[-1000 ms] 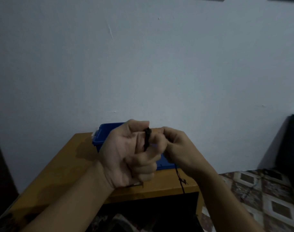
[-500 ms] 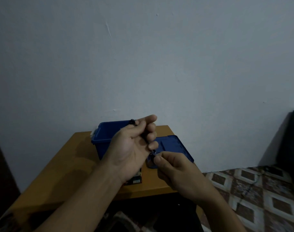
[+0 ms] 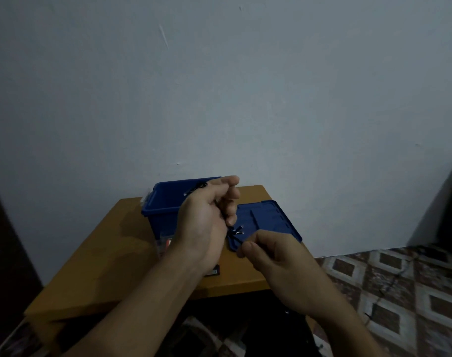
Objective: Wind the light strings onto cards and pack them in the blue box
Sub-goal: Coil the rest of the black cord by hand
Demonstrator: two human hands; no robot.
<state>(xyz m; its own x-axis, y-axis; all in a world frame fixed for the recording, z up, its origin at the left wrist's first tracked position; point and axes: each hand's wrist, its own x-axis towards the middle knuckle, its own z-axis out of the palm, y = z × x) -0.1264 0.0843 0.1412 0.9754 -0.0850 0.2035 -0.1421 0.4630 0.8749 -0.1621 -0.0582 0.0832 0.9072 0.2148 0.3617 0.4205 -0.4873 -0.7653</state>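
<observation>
Closest in, low and right of centre: pinches a strand of the dark light string (image 3: pixel 235 230) between thumb and forefinger of the right hand (image 3: pixel 276 256), other fingers folded under. Has dropped that hand down and rightward, away from its knuckle-to-knuckle meeting with the left a second ago; keeps it about where it hung half a second ago.

Just beyond and to the left: holds the rest of the string in the left hand (image 3: pixel 206 222), palm turned right, fingers curled loosely over it. Shows dark loops with small glinting bulbs poking out above the knuckles and again below the little finger, close to the right hand's pinch. Cannot tell of any card inside that grip.

Under the left wrist, on the wooden table (image 3: pixel 104 253): glimpses of a small pack (image 3: pixel 164 244) with red on it, and of a dark flat piece (image 3: pixel 214 272) near the front edge, both mostly covered by the arm.

Farther back: blue box (image 3: pixel 163 204) standing open behind the left hand, lid (image 3: pixel 268 220) lying flat just beside it on the right, hidden by the hands a second ago and now in plain sight.

Beyond everything, bare pale wall (image 3: pixel 245 99); off to the right, patterned floor tiles (image 3: pixel 399 292).
</observation>
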